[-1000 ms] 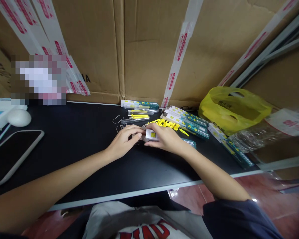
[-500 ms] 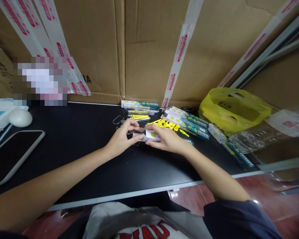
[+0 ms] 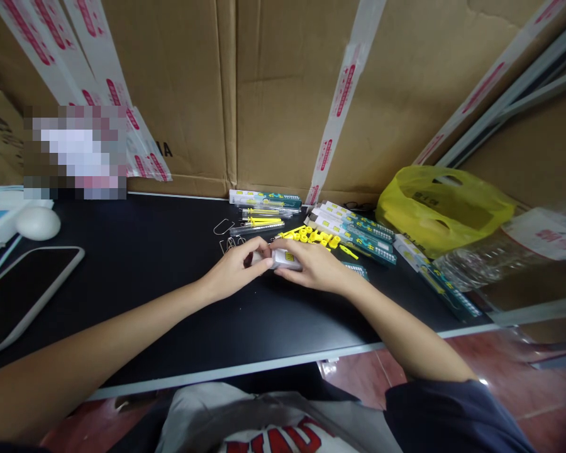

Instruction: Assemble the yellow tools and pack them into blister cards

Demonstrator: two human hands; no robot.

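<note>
Between my hands is a slim white and green cardboard box [image 3: 284, 258], lying crosswise above the black table. My right hand [image 3: 314, 264] is wrapped round its body, and the green end shows beyond my palm. My left hand [image 3: 239, 267] pinches the box's left end, thumb in front and fingers behind, covering the flap there. Just behind my hands lie small yellow plastic parts [image 3: 318, 237] and bent metal wire hooks [image 3: 231, 243]. Farther back are clear tubes with yellow rods [image 3: 264, 221].
More matching boxes lie at the back [image 3: 265, 199] and right [image 3: 353, 229]. A yellow plastic bag [image 3: 443, 207] and a clear bottle [image 3: 490, 251] stand at the right. A phone [image 3: 26, 296] and a white power strip [image 3: 0, 220] are at the left. Large cartons [image 3: 283, 94] wall the back.
My left hand has closed in on the box's left end, where an open flap showed before. The wire hooks behind it are more visible. My right hand keeps its hold.
</note>
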